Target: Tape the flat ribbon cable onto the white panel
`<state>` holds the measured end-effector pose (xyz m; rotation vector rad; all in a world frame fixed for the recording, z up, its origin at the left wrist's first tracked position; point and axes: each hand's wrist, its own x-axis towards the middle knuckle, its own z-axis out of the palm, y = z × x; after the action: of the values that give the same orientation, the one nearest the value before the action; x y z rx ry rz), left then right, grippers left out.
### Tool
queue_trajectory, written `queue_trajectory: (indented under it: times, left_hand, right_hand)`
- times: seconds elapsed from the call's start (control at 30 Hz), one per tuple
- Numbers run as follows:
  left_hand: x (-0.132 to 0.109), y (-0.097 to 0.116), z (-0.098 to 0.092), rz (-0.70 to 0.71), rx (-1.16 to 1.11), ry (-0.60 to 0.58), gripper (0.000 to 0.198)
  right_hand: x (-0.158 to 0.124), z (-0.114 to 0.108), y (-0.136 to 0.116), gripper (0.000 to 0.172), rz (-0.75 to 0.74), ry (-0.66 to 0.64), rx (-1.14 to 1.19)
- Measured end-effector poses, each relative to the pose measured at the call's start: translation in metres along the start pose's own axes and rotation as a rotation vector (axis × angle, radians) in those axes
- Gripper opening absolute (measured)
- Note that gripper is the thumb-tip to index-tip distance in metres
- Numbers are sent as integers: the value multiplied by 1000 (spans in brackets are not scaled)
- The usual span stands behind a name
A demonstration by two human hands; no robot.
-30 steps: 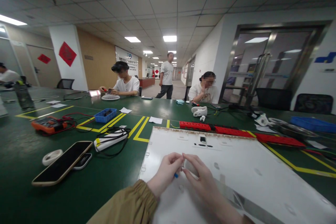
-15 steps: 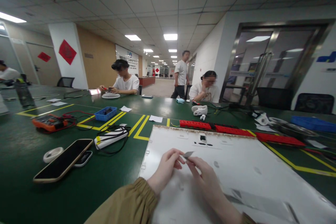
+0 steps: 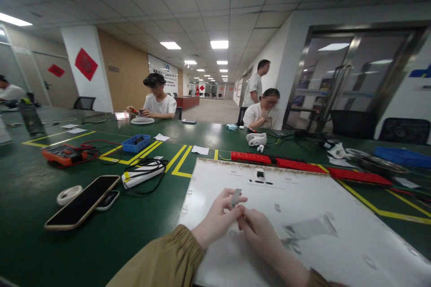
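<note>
My left hand is above a large white panel, fingers bent, with a thin grey strip standing up at its fingertips. My right hand meets it from the right. Its thumb and forefinger are pressed together against the tip of my left thumb, and whatever is between them is hidden. On the panel, right of my right hand, shows a greyish see-through patch, perhaps plastic film. Small slots and a square cutout mark the panel's far side.
Red power strips run along the panel's far edge. To the left are a phone, a white corded block, an orange multimeter and a blue tray. Two people sit across the green table; another person stands behind them.
The grey strip has turned from lying sideways between both hands to upright at my left fingers. My right fingertips have lowered to my left thumb. The see-through patch appears farther up the panel.
</note>
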<state>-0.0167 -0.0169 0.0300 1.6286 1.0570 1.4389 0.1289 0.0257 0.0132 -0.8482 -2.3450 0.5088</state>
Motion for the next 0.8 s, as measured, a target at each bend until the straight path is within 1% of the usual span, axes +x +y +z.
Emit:
queue_trajectory:
  times: [0.1,0.17,0.33,0.5,0.63,0.8]
  left_hand:
    - [-1,-6,2,14,16,-73,43]
    - [-2,-10,3,44,44,-95,47]
    - [-3,-13,2,67,52,-115,53]
    - [-4,-11,2,56,26,-136,59]
    - [-4,-7,1,50,59,-146,63]
    - [-5,-5,0,52,105,-144,64]
  right_hand:
    - [0,2,2,30,-35,-22,-29]
    - [0,0,1,28,-37,-49,-21]
    - [0,-4,-2,24,-21,-95,2]
    - [-1,-5,-5,14,-77,-89,62]
    - [-2,-4,-7,13,-75,-95,65]
    - [-2,-5,-9,13,-80,-105,70]
